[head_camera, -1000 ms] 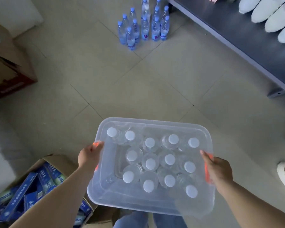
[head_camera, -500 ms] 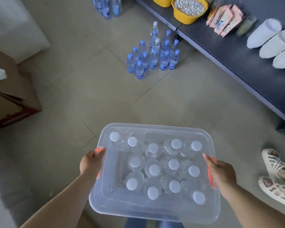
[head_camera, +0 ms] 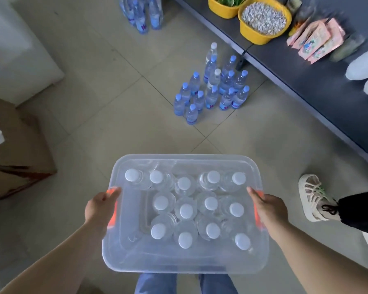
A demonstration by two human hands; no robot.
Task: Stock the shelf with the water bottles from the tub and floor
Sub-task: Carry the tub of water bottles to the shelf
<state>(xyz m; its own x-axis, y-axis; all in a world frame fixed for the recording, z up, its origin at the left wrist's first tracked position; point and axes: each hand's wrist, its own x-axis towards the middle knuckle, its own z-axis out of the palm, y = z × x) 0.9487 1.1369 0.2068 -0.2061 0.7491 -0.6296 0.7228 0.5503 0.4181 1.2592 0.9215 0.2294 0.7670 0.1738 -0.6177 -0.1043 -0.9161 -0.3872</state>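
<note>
While both hands carry it, the clear tub (head_camera: 187, 259) hangs between them: left hand (head_camera: 100, 206) and right hand (head_camera: 268, 209) each curl round an orange handle. White-capped bottles (head_camera: 185, 211) stand inside. Ahead of the hands, blue-capped bottles (head_camera: 210, 90) stand on the floor (head_camera: 94, 102), beside the dark shelf (head_camera: 327, 85).

tub (head_camera: 187, 259): clear plastic, orange handles, between both hands | white-capped bottles (head_camera: 185, 211): upright inside | blue-capped bottles (head_camera: 210, 90): clustered on floor, ahead | shelf (head_camera: 319, 90): dark, ahead-right
</note>
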